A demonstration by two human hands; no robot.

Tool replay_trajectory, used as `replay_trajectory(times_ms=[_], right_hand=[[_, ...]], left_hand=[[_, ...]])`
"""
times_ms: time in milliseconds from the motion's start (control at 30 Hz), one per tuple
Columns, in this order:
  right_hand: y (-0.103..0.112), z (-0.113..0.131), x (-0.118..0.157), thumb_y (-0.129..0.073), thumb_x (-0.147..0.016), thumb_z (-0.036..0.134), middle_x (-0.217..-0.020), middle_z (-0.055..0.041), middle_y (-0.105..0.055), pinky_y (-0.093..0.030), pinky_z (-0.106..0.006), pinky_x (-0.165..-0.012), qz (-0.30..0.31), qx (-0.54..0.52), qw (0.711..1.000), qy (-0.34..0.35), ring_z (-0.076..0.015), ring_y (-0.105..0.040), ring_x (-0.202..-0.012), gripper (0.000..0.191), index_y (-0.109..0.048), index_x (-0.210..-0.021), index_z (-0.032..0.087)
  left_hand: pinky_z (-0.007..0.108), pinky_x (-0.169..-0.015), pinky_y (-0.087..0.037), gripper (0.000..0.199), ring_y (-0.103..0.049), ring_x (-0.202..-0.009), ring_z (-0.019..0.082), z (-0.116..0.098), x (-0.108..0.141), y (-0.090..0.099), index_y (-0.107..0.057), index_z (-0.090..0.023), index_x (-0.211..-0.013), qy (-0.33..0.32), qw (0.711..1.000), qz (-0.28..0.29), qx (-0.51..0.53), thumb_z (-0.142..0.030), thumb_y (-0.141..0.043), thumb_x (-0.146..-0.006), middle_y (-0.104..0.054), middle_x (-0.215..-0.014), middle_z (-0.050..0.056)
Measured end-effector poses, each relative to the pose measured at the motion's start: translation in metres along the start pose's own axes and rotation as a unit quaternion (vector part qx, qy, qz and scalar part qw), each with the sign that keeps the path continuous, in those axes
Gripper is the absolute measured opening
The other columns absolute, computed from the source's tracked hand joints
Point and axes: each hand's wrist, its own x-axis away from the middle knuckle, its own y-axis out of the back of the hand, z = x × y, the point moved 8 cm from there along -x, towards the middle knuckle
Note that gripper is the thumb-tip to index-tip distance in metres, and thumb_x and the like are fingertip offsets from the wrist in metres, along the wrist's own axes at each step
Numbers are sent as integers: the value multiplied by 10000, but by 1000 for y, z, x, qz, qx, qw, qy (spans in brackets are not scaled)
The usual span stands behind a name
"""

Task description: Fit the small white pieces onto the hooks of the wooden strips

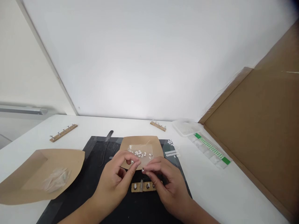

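My right hand [167, 177] pinches a small shiny metal piece [142, 170] between thumb and fingertips. Close by on the left, my left hand [119, 172] has thumb and index finger pressed together; what lies between them, if anything, is too small to tell. Below the fingertips, a wooden strip [144, 187] lies on the black mat [121, 208], carrying metal pegs with white oval tips and one translucent upright piece. My right thumb hides its right end. Behind both hands, a brown paper tray [140, 140] contains several white oval pieces [139, 153].
Left stands another paper tray [74, 158] with clear plastic bits [57, 179]. A thin black tool [106, 146] crosses the mat's back edge. Two pegged strips [63, 133] [158, 125] lie farther back. White ovals [172, 153], a green-labelled clear case [211, 149] and a cardboard wall [257, 124] are right.
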Motion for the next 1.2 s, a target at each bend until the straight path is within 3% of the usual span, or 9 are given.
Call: replay_trajectory(times_ms=[133,300,433,633,800,967,1067,1200], right_hand=[[0,2,-1,-623,-1031,175,-1033,-38,-755,-600,-319,-852,12,-1,1000,1,-194,-726,-958,198,-753,-1124,291],[-2,-3,2,-576,-1053,184,-1060,-55,-746,-610,-332,-857,27,-11,999,-15,-202,-723,-969,244,-736,-1201,294],[-3,-9,6,-563,-1066,214,-1097,-66,-736,-630,-336,-870,33,-28,998,-35,-201,-735,-971,247,-734,-1223,298],[-6,-18,8,-527,-1095,287,-1091,-80,-719,-658,-308,-801,26,-90,993,-72,-190,-756,-921,225,-741,-1161,270],[-8,-23,9,-548,-1095,354,-1066,-74,-704,-665,-307,-771,9,-149,982,-112,-195,-774,-901,206,-720,-1095,239],[-1,-28,8,-586,-1082,411,-997,-64,-738,-662,-300,-771,-29,-143,979,-144,-184,-766,-870,210,-676,-1157,237],[8,-32,6,-590,-1075,440,-974,-68,-748,-661,-293,-737,-70,-113,980,-151,-168,-748,-798,254,-653,-1200,228],[14,-34,4,-574,-1075,450,-1055,-89,-715,-675,-301,-717,-91,-89,984,-125,-194,-752,-887,277,-647,-1228,231]], left_hand=[[160,-447,-449,223,-611,-636,117,-1,-2,2,-749,-221,-957,24,999,-8,26,-424,-660,-983,-685,-966,46],[160,-373,-393,327,-476,-418,36,13,-2,0,-730,-198,-968,100,993,-15,67,-522,-701,-937,-696,-963,35],[157,-372,-397,399,-474,-403,18,24,-1,-7,-692,-185,-1008,148,981,10,128,-573,-718,-919,-686,-1014,37],[131,-375,-321,391,-438,-407,-15,30,0,-13,-663,-180,-1013,166,966,36,193,-562,-712,-946,-632,-1004,11],[125,-373,-326,378,-397,-457,-5,38,-3,-4,-657,-187,-1024,177,958,-5,226,-547,-734,-939,-612,-998,-1],[153,-385,-374,391,-461,-423,10,41,-11,11,-653,-189,-1068,139,982,-51,117,-558,-710,-951,-639,-969,-1],[171,-401,-414,357,-509,-410,31,35,-12,12,-668,-199,-1075,112,991,-50,48,-543,-671,-977,-648,-918,-11],[170,-402,-435,304,-527,-441,57,25,-12,13,-671,-209,-1028,68,997,-40,-17,-508,-624,-1006,-621,-846,-23]])
